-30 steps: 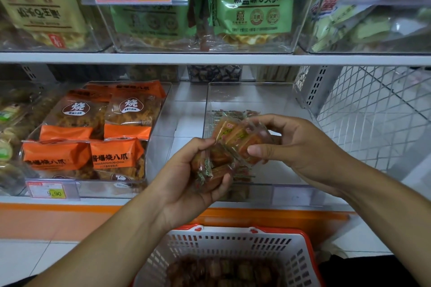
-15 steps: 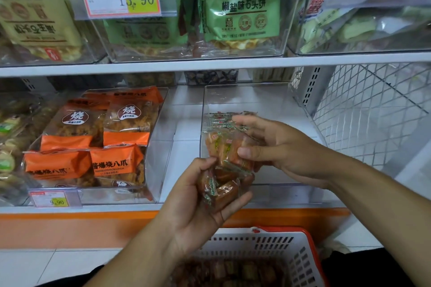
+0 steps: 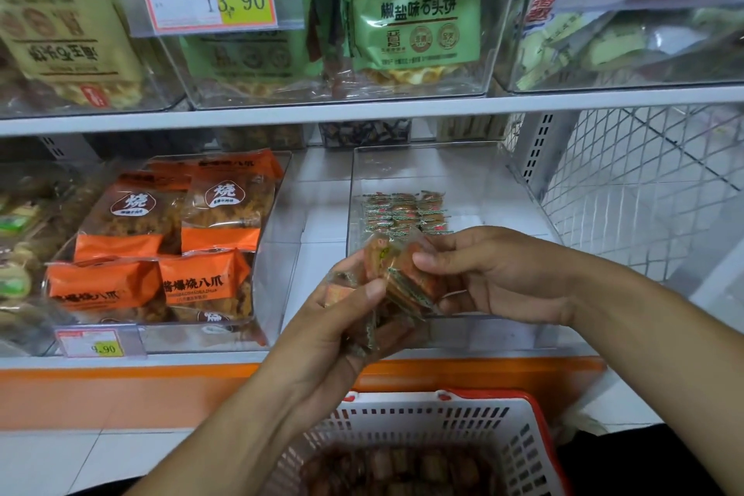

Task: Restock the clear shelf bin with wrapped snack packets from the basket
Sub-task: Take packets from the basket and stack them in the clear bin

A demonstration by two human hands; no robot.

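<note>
My left hand [image 3: 342, 318] grips a bunch of small clear-wrapped brown snack packets [image 3: 386, 330] in front of the clear shelf bin [image 3: 503, 334]. My right hand [image 3: 495, 274] pinches the top packets [image 3: 402, 266] of that bunch between thumb and fingers. Inside the bin, a neat layer of the same packets [image 3: 402, 211] lies near the back left. Below, the white and red basket [image 3: 435, 415] holds several more brown packets [image 3: 394, 471].
A second clear bin [image 3: 273, 254] to the left is filled with orange snack bags [image 3: 209, 282]. The upper shelf [image 3: 362, 113] carries bins of green and tan packs. A wire mesh panel [image 3: 644, 193] closes the shelf on the right.
Both hands stayed together in front of the bin with the packets. My right hand shifted its pinch on the top packets, and the view moved closer to the shelf.
</note>
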